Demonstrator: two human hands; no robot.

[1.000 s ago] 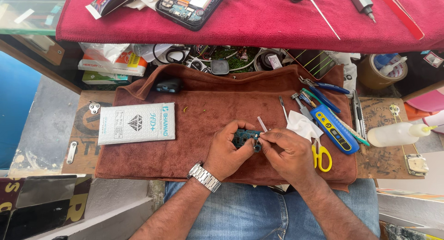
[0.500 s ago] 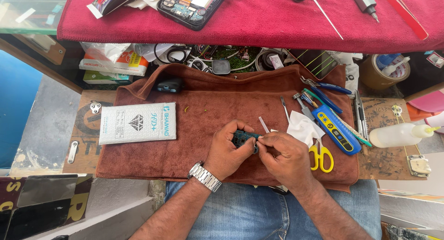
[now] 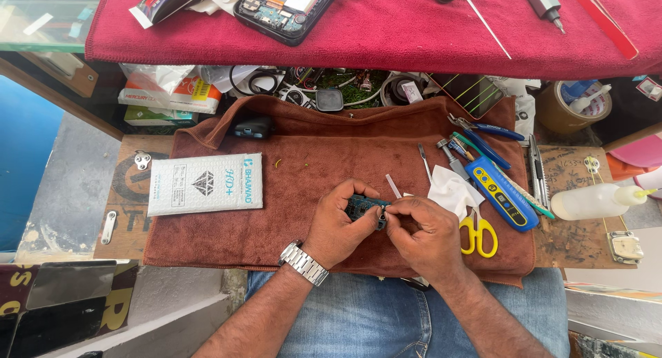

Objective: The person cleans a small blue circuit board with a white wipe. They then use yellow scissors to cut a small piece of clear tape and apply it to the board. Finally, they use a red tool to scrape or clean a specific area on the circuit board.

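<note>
My left hand (image 3: 339, 223), with a metal watch on its wrist, grips a small dark-green circuit board (image 3: 363, 206) just above the brown towel (image 3: 296, 185). My right hand (image 3: 426, 232) meets it from the right, its fingertips pinched on a tiny part at the board's right edge. What the fingertips pinch is too small to make out. A thin white strip (image 3: 393, 186) lies on the towel just beyond the hands.
A white packet (image 3: 205, 183) lies on the towel's left. A white tissue (image 3: 452, 191), yellow scissors (image 3: 479, 234), a blue tool (image 3: 501, 192), pliers (image 3: 486, 129) and tweezers (image 3: 424, 161) sit at right. A clear squeeze bottle (image 3: 596, 201) lies far right. An opened phone (image 3: 284, 3) rests on the red cloth (image 3: 414, 27).
My right fingertips have shifted slightly at the board's right edge. The board and my left hand stay almost where they were.
</note>
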